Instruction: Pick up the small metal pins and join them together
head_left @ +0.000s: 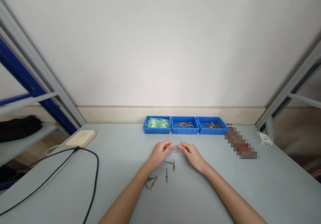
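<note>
My left hand (162, 151) and my right hand (190, 153) meet above the grey table, fingertips almost touching. Between them is a thin metal pin (175, 146), pinched from both sides; its details are too small to make out. Below my fingers lie several pins with brass-coloured sleeves that look like blind rivets. One rivet (167, 175) points toward me, and another (174, 165) lies across a neighbour. More rivets (153, 183) are beside my left forearm, which partly hides that group.
Three blue bins stand along the wall: a left bin (156, 130) with green-and-clear packets, a middle bin (185, 131) with long metal pins, a right bin (212, 131) with small metal parts. A black cable (97, 170) and cream box (81, 138) are on the left.
</note>
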### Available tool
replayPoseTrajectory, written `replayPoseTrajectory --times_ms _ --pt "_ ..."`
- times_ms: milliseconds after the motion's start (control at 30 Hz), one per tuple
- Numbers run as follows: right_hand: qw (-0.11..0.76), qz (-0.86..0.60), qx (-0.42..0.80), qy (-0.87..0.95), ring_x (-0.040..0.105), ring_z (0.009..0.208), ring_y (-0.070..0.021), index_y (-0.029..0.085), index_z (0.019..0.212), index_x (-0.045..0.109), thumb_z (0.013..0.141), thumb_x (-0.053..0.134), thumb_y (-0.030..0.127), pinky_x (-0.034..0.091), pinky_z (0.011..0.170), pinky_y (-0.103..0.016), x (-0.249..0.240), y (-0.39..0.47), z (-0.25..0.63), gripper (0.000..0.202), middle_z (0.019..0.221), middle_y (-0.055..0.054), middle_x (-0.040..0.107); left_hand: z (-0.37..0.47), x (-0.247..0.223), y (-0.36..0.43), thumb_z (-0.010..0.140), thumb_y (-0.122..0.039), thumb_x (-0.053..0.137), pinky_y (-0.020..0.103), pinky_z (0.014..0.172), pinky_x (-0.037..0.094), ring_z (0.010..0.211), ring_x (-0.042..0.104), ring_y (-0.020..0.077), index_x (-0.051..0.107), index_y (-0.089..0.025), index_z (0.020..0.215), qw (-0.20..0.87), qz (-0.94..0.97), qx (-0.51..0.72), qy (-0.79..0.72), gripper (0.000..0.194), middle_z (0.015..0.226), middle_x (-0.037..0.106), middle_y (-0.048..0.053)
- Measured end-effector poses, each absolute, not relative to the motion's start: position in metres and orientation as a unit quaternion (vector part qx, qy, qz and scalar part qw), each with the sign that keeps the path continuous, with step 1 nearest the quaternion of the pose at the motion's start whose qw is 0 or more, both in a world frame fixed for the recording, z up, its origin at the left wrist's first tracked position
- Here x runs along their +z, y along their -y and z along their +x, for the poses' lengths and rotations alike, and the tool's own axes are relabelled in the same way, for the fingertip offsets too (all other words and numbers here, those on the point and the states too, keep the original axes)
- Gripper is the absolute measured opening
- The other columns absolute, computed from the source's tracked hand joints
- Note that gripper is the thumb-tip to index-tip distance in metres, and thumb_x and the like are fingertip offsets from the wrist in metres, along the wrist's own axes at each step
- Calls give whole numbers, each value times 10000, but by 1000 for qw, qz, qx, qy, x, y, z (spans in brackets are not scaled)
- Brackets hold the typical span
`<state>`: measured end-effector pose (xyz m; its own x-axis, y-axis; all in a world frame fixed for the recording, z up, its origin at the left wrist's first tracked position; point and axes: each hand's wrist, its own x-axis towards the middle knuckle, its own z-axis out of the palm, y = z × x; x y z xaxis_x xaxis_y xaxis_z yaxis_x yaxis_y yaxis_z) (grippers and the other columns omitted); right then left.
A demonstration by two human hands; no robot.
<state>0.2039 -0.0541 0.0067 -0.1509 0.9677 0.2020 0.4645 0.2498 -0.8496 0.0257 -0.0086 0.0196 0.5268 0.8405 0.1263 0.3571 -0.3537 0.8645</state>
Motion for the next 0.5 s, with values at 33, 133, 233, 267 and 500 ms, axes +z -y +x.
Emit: replayPoseTrajectory --times_ms 33,133,233,267,500 --pt "380 -514 325 697 557 735 -167 184 756 610 907 393 372 399 721 -265 8 55 206 325 750 -16 630 26 19 9 834 -496 417 221 495 259 482 330 95 461 -171 636 420 768 288 -389 382 503 368 -56" --pt "346 -498 330 724 553 746 -168 185 752 611 904 399 364 403 743 -278 15 57 213 315 764 -17 637 28 19 12 845 -515 399 224 506 278 485 347 99 458 -174 640 427 766 296 -377 402 506 381 -53" --pt "344 -513 313 721 541 724 -166 179 721 598 895 400 399 402 717 -277 24 53 231 343 739 -16 624 27 19 12 880 -540 311 238 533 305 470 358 105 487 -168 661 425 764 332 -355 466 477 372 -52" --pt "356 -526 302 711 536 710 -163 176 708 589 887 402 421 401 698 -272 27 49 242 356 727 -16 616 26 19 11 887 -551 285 242 540 312 462 360 106 499 -165 675 424 758 347 -354 489 466 369 -52" --pt "262 -725 119 626 560 636 -191 155 669 609 902 394 414 399 623 -299 69 12 349 409 644 -66 611 14 18 -5 879 -622 209 248 547 348 436 379 113 507 -169 650 398 705 430 -400 589 421 379 -45"
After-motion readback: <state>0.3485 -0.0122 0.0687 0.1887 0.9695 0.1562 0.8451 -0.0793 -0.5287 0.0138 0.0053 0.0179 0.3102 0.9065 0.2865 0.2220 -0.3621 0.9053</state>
